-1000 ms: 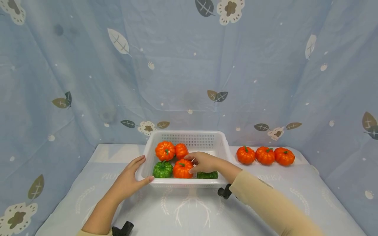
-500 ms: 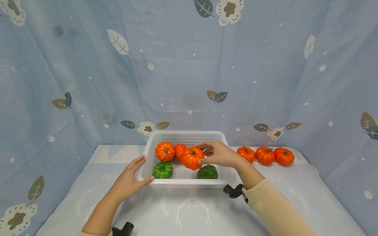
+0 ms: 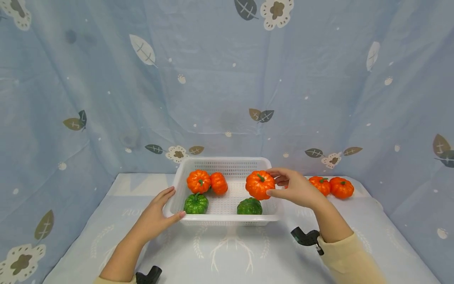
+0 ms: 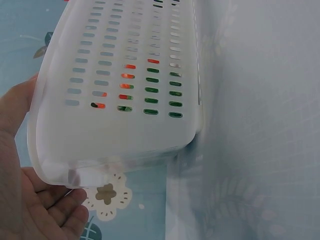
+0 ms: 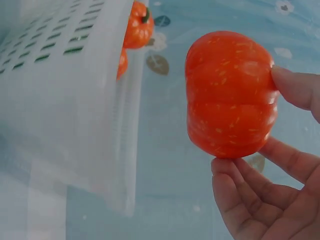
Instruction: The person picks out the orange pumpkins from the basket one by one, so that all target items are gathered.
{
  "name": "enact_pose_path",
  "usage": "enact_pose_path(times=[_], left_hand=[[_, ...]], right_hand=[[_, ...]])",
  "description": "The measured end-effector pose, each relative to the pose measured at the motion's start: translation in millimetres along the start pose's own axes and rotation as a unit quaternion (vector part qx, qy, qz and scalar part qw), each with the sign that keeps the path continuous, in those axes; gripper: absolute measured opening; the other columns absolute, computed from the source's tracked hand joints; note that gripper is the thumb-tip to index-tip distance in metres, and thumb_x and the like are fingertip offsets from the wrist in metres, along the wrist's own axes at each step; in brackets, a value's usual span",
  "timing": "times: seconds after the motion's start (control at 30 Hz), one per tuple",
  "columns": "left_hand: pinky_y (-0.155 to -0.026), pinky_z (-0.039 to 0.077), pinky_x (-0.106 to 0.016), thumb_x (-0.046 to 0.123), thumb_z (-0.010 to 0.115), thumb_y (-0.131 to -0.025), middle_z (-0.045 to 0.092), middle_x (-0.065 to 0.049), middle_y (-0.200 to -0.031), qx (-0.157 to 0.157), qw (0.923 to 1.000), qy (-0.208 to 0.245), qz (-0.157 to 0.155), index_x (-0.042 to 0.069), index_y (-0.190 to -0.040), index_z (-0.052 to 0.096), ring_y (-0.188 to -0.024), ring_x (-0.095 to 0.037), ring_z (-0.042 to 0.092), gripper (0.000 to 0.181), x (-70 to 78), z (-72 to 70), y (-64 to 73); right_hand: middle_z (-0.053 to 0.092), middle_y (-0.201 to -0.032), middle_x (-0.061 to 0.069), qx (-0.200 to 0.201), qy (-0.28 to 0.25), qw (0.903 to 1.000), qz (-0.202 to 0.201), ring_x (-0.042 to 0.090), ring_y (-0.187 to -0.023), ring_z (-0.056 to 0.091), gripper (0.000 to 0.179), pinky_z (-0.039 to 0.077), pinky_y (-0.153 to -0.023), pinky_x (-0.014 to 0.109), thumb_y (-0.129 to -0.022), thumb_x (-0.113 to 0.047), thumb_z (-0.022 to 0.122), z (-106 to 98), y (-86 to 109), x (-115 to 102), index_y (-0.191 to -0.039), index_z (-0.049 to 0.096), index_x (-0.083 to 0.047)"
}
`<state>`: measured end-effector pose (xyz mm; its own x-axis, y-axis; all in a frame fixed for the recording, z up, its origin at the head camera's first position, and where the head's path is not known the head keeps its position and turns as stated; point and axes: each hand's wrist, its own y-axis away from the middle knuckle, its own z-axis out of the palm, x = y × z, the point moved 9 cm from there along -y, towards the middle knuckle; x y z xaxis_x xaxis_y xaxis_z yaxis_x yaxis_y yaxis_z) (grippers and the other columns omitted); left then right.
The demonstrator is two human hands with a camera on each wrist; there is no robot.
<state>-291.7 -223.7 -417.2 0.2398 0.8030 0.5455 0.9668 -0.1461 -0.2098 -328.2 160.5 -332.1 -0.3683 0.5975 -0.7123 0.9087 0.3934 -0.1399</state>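
My right hand point(image 3: 296, 187) pinches an orange mini pumpkin point(image 3: 260, 185) between thumb and fingertips. In the head view the pumpkin overlaps the right end of a white plastic basket point(image 3: 227, 218); the right wrist view shows the held pumpkin point(image 5: 230, 95) with its ribbed side toward the camera. My left hand point(image 3: 156, 215) holds the basket's front left corner, thumb at the front rim and fingers along the left side. Inside the basket are two orange pumpkins point(image 3: 198, 182) at the back left, a green pumpkin point(image 3: 196, 204) at the front left and another green pumpkin point(image 3: 250, 206) at the front right.
Right of the basket, a row of orange pumpkins point(image 3: 341, 187) stands on the cloth-covered table point(image 3: 230, 252); one is mostly hidden behind my right hand. A blue patterned curtain point(image 3: 227, 79) closes off the back and sides.
My right hand has lifted the orange pumpkin from the basket's front middle and carried it right, above the right end. My left hand has stayed at the corner.
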Motion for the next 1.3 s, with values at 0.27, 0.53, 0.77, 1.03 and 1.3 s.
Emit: enact_pose_path(times=[0.27, 0.53, 0.77, 1.03, 1.3], left_hand=[[-0.105, 0.035, -0.068, 0.053, 0.074, -0.087, 0.031, -0.013, -0.160, 0.004, 1.0000, 0.003, 0.008, 0.001, -0.152, 0.040, -0.141, -0.045, 0.035, 0.090, 3.3, -1.0, -1.0], [-0.105, 0.035, -0.068, 0.053, 0.074, -0.087, 0.031, -0.013, -0.160, 0.002, 1.0000, 0.003, 0.003, 0.001, -0.152, 0.039, -0.141, -0.045, 0.034, 0.090, 4.1, -2.4, -1.1], [-0.105, 0.036, -0.068, 0.053, 0.074, -0.086, 0.031, -0.014, -0.160, 0.002, 1.0000, 0.006, 0.001, 0.001, -0.152, 0.040, -0.141, -0.045, 0.035, 0.091, 2.7, -1.6, -1.2], [-0.104, 0.036, -0.068, 0.053, 0.073, -0.087, 0.030, -0.013, -0.160, -0.003, 1.0000, 0.006, -0.003, 0.001, -0.152, 0.039, -0.141, -0.045, 0.035, 0.091, 3.3, -2.1, 0.1], [-0.104, 0.036, -0.068, 0.053, 0.073, -0.087, 0.030, -0.013, -0.161, -0.003, 0.9999, 0.009, -0.004, 0.001, -0.153, 0.039, -0.141, -0.045, 0.035, 0.091, 2.8, -1.5, 0.8]], right_hand=[[0.064, -0.126, 0.014, 0.059, 0.029, 0.9972, 0.036, 0.029, -0.106, 0.062, 0.066, 0.054, -0.090, 0.047, -0.084, -0.034, 0.083, -39.4, 31.3, 29.2, -0.138, 0.057, -0.006], [0.061, -0.128, 0.019, 0.073, 0.054, 0.9930, 0.075, 0.034, -0.108, 0.061, 0.070, 0.057, -0.086, 0.046, -0.085, -0.040, 0.081, -53.6, 47.7, 63.4, -0.138, 0.055, -0.004], [0.062, -0.125, 0.021, 0.070, 0.057, 0.9885, 0.121, 0.035, -0.108, 0.061, 0.075, 0.058, -0.083, 0.042, -0.084, -0.043, 0.080, -51.3, 58.5, 99.4, -0.139, 0.053, 0.001], [0.064, -0.120, 0.021, 0.056, 0.043, 0.9891, 0.129, 0.031, -0.101, 0.062, 0.072, 0.057, -0.074, 0.030, -0.084, -0.036, 0.081, -40.5, 65.0, 137.8, -0.137, 0.053, 0.006], [0.063, -0.124, 0.023, 0.045, 0.024, 0.9891, 0.138, 0.031, -0.102, 0.064, 0.067, 0.057, -0.079, 0.036, -0.084, -0.031, 0.082, -29.4, 65.4, 161.4, -0.134, 0.056, 0.005]])
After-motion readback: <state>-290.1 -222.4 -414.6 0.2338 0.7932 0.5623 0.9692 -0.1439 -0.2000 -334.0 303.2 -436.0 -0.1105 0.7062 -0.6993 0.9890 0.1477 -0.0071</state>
